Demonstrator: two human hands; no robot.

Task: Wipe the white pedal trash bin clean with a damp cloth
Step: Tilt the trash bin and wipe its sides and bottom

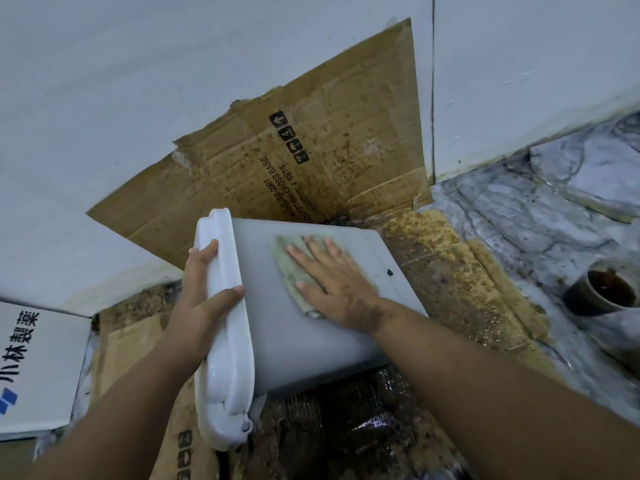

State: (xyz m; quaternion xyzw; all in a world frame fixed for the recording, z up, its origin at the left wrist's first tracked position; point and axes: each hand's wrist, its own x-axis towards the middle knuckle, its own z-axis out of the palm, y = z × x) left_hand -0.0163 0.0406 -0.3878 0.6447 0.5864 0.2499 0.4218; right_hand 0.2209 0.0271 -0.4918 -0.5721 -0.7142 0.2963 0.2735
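Observation:
The white pedal trash bin (311, 337) is tipped over with its lid (225, 358) to the left and one broad side facing up. My left hand (201, 296) grips the lid's rim, fingers over the far edge and thumb on the near side. A greenish damp cloth (289, 268) lies flat on the bin's upturned side. My right hand (332, 282) presses on the cloth with straight, spread fingers and covers most of it. A small dark spot (389, 271) marks the bin's side near its right edge.
Stained, flattened cardboard (311, 161) leans against the white wall (138, 98) and covers the dirty floor under the bin. A white box with blue print (38, 368) sits at the left. A dark round cup (602, 289) stands on the marbled floor at the right.

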